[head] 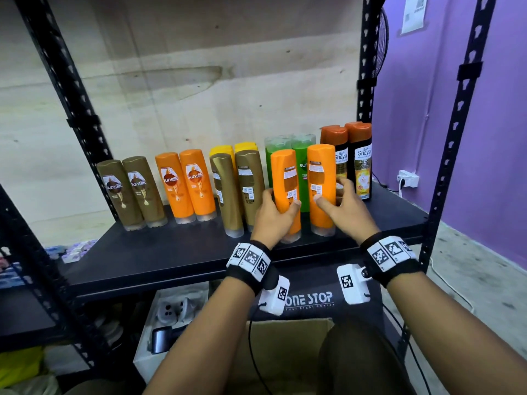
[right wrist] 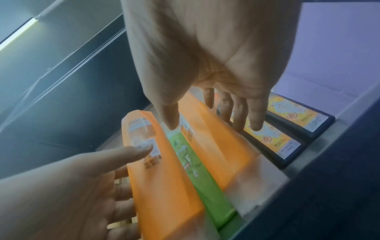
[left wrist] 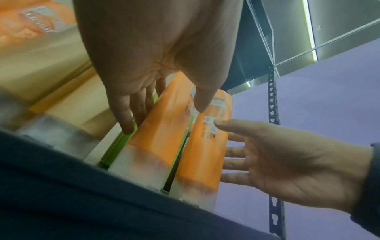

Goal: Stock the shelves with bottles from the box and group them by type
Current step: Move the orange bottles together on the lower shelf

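We read "sunsilk" on the brown and orange bottles standing at 9 o'clock on the black shelf board point(head: 176, 252), "Safi Shayla" on 2 dark bottles point(head: 362, 163) at 2 o'clock, and "ONE STOP" below. Our left hand point(head: 273, 215) grips 1 orange plastic shampoo bottle point(head: 285, 178), back label toward us; our right hand point(head: 346, 208) holds a second orange bottle point(head: 320, 178), fingers wrapped loosely. Both stand before half-hidden green bottles point(head: 302, 158). The small label print is unreadable. A purple wall is at 3 o'clock.

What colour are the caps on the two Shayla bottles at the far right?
Reddish-brown caps on black Shayla bottles; the head view shows them best.
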The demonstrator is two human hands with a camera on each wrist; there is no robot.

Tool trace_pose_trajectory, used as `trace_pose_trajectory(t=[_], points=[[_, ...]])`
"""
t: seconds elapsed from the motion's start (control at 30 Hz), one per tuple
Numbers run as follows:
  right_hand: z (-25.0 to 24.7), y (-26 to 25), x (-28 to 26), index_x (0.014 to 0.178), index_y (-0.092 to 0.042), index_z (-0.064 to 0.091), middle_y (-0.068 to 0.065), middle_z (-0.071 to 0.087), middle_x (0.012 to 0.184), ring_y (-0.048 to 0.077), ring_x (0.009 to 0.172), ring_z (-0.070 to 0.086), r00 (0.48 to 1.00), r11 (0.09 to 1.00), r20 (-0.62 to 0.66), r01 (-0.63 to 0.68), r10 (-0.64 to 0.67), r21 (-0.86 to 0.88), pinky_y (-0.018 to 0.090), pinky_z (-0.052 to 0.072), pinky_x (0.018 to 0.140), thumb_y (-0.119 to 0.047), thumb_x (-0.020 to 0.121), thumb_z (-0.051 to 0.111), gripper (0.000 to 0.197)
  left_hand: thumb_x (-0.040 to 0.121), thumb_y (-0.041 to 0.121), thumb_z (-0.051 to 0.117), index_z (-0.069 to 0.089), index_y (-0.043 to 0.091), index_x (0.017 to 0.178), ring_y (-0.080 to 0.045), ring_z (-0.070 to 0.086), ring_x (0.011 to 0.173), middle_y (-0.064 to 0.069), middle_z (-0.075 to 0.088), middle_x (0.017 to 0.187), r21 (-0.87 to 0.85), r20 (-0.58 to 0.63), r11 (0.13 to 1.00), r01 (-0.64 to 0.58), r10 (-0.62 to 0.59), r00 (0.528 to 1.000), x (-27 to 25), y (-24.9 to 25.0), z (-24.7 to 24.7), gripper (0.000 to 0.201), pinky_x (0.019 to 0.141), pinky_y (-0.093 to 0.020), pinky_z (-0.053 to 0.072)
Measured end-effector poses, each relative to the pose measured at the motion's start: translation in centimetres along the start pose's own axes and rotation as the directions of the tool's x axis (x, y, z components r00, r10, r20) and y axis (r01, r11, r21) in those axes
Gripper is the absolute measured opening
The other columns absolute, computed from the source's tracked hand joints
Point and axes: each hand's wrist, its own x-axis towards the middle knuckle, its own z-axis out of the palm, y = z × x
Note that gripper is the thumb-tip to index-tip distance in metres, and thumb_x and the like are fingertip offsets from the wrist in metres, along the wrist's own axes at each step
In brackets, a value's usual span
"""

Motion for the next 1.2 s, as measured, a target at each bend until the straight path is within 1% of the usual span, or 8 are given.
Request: trace_pose_trajectory(t=[0.23,0.43,0.6,0.73,0.8,0.9,1.07,1.2], points=[[1.8,-0.2,1.5,0.144,-0.032,0.035,-0.011,0.058,0.127,0.013,0.114,0.059,1.0,0.983,-0.001,0.025,-0.025,0.184,0.037,0.048,0.096,-0.056,0.087,0.07,0.071,0.09,0.045,0.072,0.046,0.026,0.132,-0.018,0.063,0.115,0.002,0.064,0.127,-0.093,-0.025,0.994,-0.065,0.063,0.998,2.2,0.5,0.7,0.053,0.101,-0.045,0.052],[2.9,0.6,1.7,0.128,-0.041,0.048,-0.021,0.061,0.115,-0.001,0.106,0.061,0.992,0.968,-0.113,0.076,-0.05,0.241,0.035,0.051,0.092,-0.057,0.089,0.066,0.045,0.094,0.044,0.067,0.05,0.023,0.136,-0.016,0.064,0.114,0.001,0.066,0.127,-0.15,-0.044,0.982,-0.112,0.107,0.993,2.2,0.2,0.7,0.05,0.1,-0.044,0.054],[3.7,0.1,0.5,0.121,-0.052,0.044,-0.028,0.062,0.11,-0.016,0.097,0.06,0.967,0.957,-0.243,0.134,-0.071,0.256,0.017,0.045,0.079,-0.059,0.087,0.066,0.042,0.094,0.046,0.067,0.05,0.04,0.126,0.002,0.066,0.104,0.019,0.067,0.114,-0.215,-0.1,0.963,-0.166,0.147,0.984,0.9,-0.5,0.7,0.036,0.087,-0.023,0.055],[4.1,-0.1,-0.1,0.119,-0.051,0.043,-0.024,0.066,0.109,-0.002,0.096,0.066,0.944,0.953,-0.321,0.16,-0.071,0.258,0.034,0.057,0.083,-0.057,0.087,0.067,0.04,0.094,0.048,0.066,0.051,0.043,0.123,0.006,0.066,0.1,0.027,0.067,0.107,-0.252,-0.163,0.946,-0.203,0.165,0.973,-0.2,-0.5,0.2,0.034,0.077,-0.009,0.052],[4.5,-0.2,-0.3,0.12,-0.043,0.046,-0.013,0.066,0.111,0.002,0.097,0.066,0.944,0.952,-0.322,0.161,-0.072,0.259,0.043,0.058,0.088,-0.056,0.088,0.067,0.041,0.094,0.05,0.065,0.051,0.036,0.129,0.005,0.067,0.101,0.024,0.068,0.11,-0.282,-0.19,0.935,-0.213,0.163,0.968,-0.6,-0.5,-0.2,0.041,0.079,-0.012,0.054],[5.1,-0.6,-0.6,0.121,-0.04,0.048,-0.014,0.067,0.109,0.004,0.098,0.067,0.942,0.942,-0.326,0.183,-0.086,0.28,0.041,0.057,0.089,-0.052,0.09,0.068,0.039,0.09,0.06,0.062,0.051,0.05,0.119,0.007,0.066,0.1,0.033,0.066,0.106,-0.28,-0.225,0.931,-0.236,0.175,0.958,-0.9,-0.4,-0.9,0.033,0.079,-0.013,0.054],[6.3,-2.7,-1.3,0.123,-0.029,0.051,-0.013,0.067,0.107,-0.005,0.092,0.066,0.945,0.923,-0.311,0.209,-0.105,0.324,0.011,0.053,0.07,-0.062,0.084,0.066,0.053,0.086,0.066,0.061,0.053,0.046,0.119,0.003,0.068,0.098,0.028,0.067,0.105,-0.254,-0.295,0.928,-0.273,0.194,0.936,-1.1,-0.3,-2.7,0.04,0.084,-0.026,0.058],[7.7,-4.4,-1.6,0.122,-0.036,0.049,-0.015,0.069,0.106,0.005,0.094,0.07,0.959,0.906,-0.263,0.204,-0.109,0.37,0.036,0.063,0.076,-0.059,0.086,0.067,0.047,0.088,0.062,0.062,0.054,0.043,0.12,-0.003,0.069,0.1,0.013,0.07,0.11,-0.211,-0.353,0.933,-0.29,0.204,0.913,-1.4,-0.9,-4.8,0.038,0.088,-0.033,0.058]])
